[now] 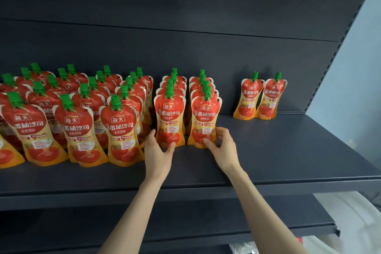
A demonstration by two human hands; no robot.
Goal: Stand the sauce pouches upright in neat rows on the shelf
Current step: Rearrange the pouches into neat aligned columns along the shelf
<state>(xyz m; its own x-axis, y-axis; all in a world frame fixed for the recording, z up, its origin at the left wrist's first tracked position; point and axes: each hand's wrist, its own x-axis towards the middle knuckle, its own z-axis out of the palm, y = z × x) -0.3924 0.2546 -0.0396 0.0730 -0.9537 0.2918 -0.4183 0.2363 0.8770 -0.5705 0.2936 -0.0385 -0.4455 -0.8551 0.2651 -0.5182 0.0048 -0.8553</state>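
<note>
The left hand (157, 151) pinches the base of one front pouch (170, 118) between thumb and fingers, and the right hand (221, 146) grips the base of the neighbouring front pouch (205, 121) likewise. Both head four-deep files just right of the packed block (72, 113), upright on the shelf (288, 150). These soft, slick pouches likely sag, so low holds suit; two more pouches (260, 97) stand well right.

Red-and-orange sauce pouches (169, 118) with green caps (169, 89) and tomato pictures stand on a dark grey shelf (288, 150).

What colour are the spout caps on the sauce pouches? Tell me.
Green, on every sauce pouch in sight; the head view shows the caps clearly.
</note>
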